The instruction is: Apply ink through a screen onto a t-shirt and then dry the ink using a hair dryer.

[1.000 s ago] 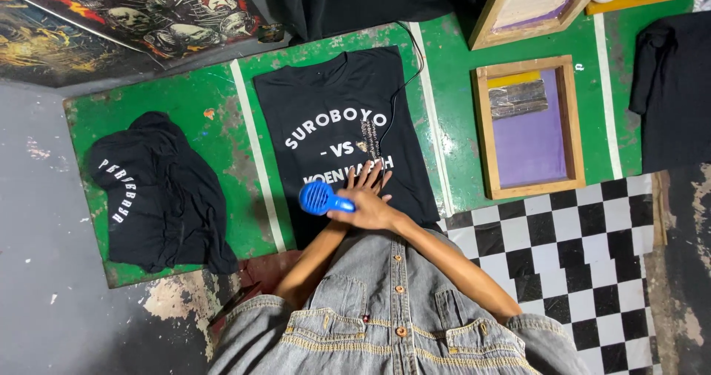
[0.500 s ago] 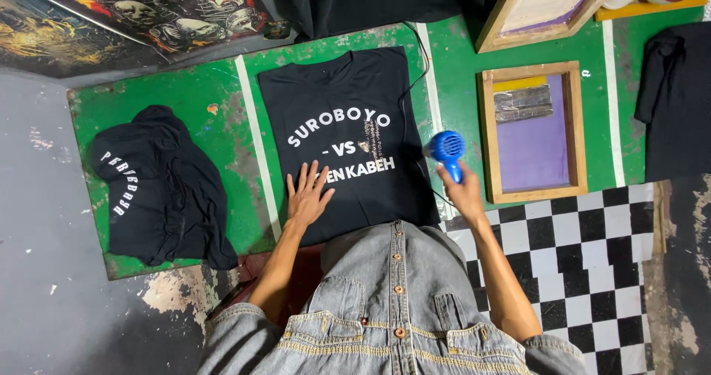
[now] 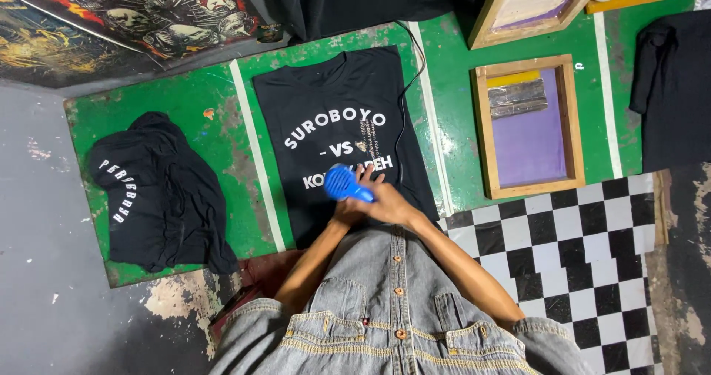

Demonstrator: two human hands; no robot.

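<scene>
Right hand [image 3: 392,206] had its grip closed on the blue dryer [image 3: 342,183], low over the black shirt [image 3: 341,138] spread on the green tabletop [image 3: 222,134]. Left hand's [image 3: 346,212] grip: cannot tell. Even passes over the print were advisable.

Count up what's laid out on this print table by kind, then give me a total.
Black T-shirts: 3, flat printed shirt, crumpled shirt, plain shirt
Wooden screen frames: 2, purple-mesh frame, leaning frame
Blue hair dryers: 1, blue dryer
Total: 6
</scene>
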